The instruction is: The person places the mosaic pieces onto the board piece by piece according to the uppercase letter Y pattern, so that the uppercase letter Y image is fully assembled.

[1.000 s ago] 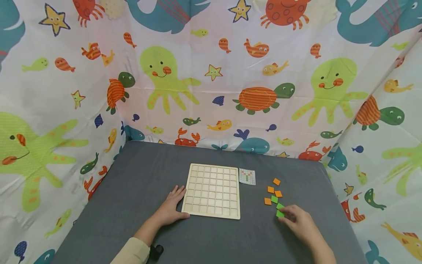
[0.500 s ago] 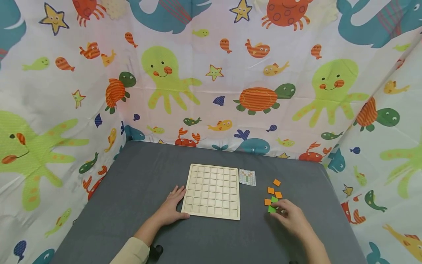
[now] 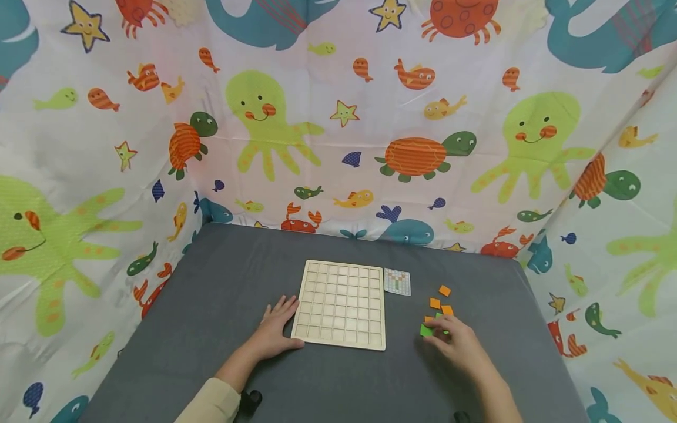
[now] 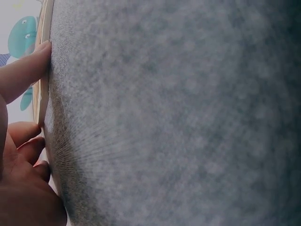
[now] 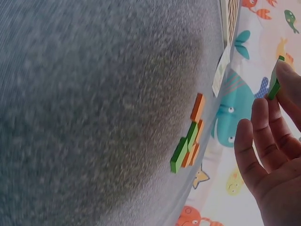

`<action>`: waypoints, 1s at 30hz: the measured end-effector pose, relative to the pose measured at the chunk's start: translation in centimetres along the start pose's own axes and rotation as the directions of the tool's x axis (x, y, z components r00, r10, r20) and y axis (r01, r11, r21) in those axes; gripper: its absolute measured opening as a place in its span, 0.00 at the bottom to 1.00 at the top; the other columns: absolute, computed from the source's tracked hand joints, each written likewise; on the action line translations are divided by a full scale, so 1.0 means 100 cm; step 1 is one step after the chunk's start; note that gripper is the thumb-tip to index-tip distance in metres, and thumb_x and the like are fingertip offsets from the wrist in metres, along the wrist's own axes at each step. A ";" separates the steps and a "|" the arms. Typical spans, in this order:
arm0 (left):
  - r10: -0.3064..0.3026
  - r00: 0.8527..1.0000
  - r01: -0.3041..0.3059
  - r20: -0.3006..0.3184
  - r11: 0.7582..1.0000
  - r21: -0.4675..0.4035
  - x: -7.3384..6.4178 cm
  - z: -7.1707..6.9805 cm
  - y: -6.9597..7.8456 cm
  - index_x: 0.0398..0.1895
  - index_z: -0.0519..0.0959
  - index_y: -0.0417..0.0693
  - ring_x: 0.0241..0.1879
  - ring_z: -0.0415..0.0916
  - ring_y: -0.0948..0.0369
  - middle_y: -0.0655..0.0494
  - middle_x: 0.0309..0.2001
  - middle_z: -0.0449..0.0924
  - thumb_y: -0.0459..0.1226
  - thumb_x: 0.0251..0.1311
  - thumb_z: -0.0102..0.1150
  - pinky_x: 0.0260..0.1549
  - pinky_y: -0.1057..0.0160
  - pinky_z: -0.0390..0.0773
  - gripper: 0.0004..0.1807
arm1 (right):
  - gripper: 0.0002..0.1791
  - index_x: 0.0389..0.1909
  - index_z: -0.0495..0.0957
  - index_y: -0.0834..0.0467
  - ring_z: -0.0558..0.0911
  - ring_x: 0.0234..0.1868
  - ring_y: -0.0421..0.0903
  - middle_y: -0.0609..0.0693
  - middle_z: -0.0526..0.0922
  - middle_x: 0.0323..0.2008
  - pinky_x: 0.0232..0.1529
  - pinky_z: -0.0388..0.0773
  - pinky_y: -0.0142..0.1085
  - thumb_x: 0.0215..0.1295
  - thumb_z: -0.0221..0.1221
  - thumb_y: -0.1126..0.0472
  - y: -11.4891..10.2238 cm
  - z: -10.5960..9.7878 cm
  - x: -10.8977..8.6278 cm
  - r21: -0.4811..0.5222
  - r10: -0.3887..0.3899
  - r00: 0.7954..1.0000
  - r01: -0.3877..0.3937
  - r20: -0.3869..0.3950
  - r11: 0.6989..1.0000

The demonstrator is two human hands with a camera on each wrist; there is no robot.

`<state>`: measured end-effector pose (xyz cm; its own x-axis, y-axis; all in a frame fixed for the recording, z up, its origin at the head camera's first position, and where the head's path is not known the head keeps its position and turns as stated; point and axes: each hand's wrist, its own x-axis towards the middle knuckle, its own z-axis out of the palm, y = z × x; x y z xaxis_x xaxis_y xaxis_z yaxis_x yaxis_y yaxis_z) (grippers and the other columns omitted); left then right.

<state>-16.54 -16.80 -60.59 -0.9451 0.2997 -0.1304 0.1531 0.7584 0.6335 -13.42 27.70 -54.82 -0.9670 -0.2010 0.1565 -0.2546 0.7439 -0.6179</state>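
My right hand (image 3: 459,342) pinches a green square tile (image 5: 275,84) between thumb and forefinger, raised above the table in the right wrist view; its other fingers are loosely bent. Below it lie two more green tiles (image 5: 178,156) and several orange tiles (image 3: 445,291), partly covered by the hand in the head view. A pale wooden board (image 3: 339,305) with a grid of square recesses lies mid-table, no tile in it. Fingers spread, my left hand (image 3: 274,332) rests at the board's near left corner, thumb on the front edge and fingers along the left side.
A small printed card (image 3: 397,282) with a coloured grid pattern lies against the board's right side. Grey cloth covers the table (image 3: 238,264). A curtain (image 3: 328,129) printed with sea animals stands behind and at both sides.
My right hand has taken a green tile from the right of the group and moved left with it toward the board. The left hand and board stay in place.
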 end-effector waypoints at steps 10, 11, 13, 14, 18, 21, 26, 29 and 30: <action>-0.001 1.000 0.001 -0.005 1.000 0.021 0.001 -0.001 -0.001 0.79 0.58 0.46 0.81 0.40 0.46 0.50 0.80 0.53 0.54 0.48 0.77 0.73 0.31 0.29 0.58 | 0.13 0.40 0.87 0.54 0.80 0.33 0.34 0.45 0.83 0.37 0.33 0.82 0.32 0.52 0.75 0.67 -0.013 0.011 0.006 0.008 -0.044 0.999 0.044 0.014 0.999; -0.005 1.000 0.005 -0.003 1.000 0.019 0.001 -0.001 -0.001 0.79 0.58 0.47 0.81 0.40 0.46 0.50 0.80 0.52 0.54 0.48 0.77 0.73 0.32 0.29 0.58 | 0.14 0.40 0.87 0.54 0.81 0.33 0.35 0.44 0.83 0.37 0.33 0.81 0.32 0.52 0.75 0.67 -0.014 0.012 0.006 0.012 -0.052 0.999 0.052 0.011 0.999; -0.001 1.000 0.001 -0.004 1.000 0.013 0.001 0.000 -0.001 0.79 0.58 0.46 0.81 0.40 0.45 0.49 0.80 0.53 0.54 0.47 0.78 0.73 0.31 0.29 0.58 | 0.14 0.39 0.87 0.54 0.82 0.33 0.37 0.44 0.83 0.37 0.33 0.81 0.32 0.52 0.75 0.67 -0.016 0.013 0.007 0.022 -0.072 0.997 0.072 0.004 0.997; -0.005 1.000 0.005 -0.001 1.000 0.016 0.001 0.000 -0.002 0.79 0.58 0.47 0.81 0.40 0.46 0.50 0.80 0.52 0.54 0.47 0.78 0.73 0.31 0.29 0.58 | 0.14 0.39 0.87 0.54 0.82 0.33 0.39 0.44 0.83 0.37 0.33 0.81 0.32 0.51 0.75 0.68 -0.016 0.013 0.008 0.027 -0.079 0.997 0.079 0.001 0.996; -0.008 1.000 0.008 0.000 1.000 0.014 0.000 0.001 -0.002 0.79 0.58 0.48 0.81 0.39 0.47 0.51 0.80 0.52 0.54 0.47 0.78 0.73 0.32 0.29 0.58 | 0.14 0.40 0.87 0.54 0.83 0.34 0.42 0.44 0.83 0.37 0.33 0.81 0.33 0.52 0.75 0.67 -0.017 0.016 0.010 0.039 -0.094 0.995 0.094 0.011 0.995; -0.011 1.000 0.011 0.001 1.000 0.012 0.001 0.002 -0.003 0.80 0.58 0.49 0.81 0.39 0.47 0.52 0.80 0.52 0.54 0.47 0.78 0.73 0.32 0.29 0.58 | 0.14 0.40 0.87 0.53 0.83 0.34 0.42 0.43 0.83 0.37 0.34 0.82 0.34 0.52 0.75 0.67 -0.018 0.017 0.012 0.039 -0.094 0.995 0.093 0.027 0.995; -0.014 1.000 0.014 -0.004 1.000 0.014 0.002 0.001 -0.001 0.79 0.58 0.48 0.81 0.40 0.46 0.51 0.80 0.52 0.54 0.47 0.78 0.73 0.32 0.29 0.58 | 0.13 0.40 0.87 0.52 0.81 0.34 0.41 0.42 0.82 0.36 0.34 0.81 0.33 0.53 0.75 0.65 -0.022 0.018 0.015 0.017 -0.085 0.995 0.085 0.043 0.996; -0.014 1.000 0.015 -0.007 1.000 0.018 0.001 0.001 -0.001 0.80 0.58 0.48 0.81 0.40 0.47 0.51 0.80 0.52 0.54 0.48 0.77 0.73 0.32 0.29 0.58 | 0.13 0.40 0.87 0.53 0.80 0.35 0.41 0.42 0.82 0.37 0.35 0.81 0.33 0.53 0.75 0.65 -0.025 0.019 0.017 0.013 -0.083 0.995 0.083 0.052 0.996; -0.015 1.000 0.015 -0.008 1.000 0.018 0.001 0.001 0.000 0.80 0.57 0.48 0.81 0.40 0.47 0.51 0.80 0.52 0.54 0.48 0.77 0.73 0.32 0.29 0.58 | 0.14 0.41 0.87 0.53 0.80 0.35 0.41 0.42 0.82 0.37 0.35 0.81 0.32 0.53 0.75 0.65 -0.026 0.020 0.018 0.018 -0.080 0.995 0.079 0.055 0.997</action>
<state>-16.61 -16.77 -60.66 -0.9495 0.2839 -0.1337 0.1442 0.7732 0.6175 -14.44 24.15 -54.44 -0.9416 -0.2950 0.1627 -0.3303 0.7140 -0.6173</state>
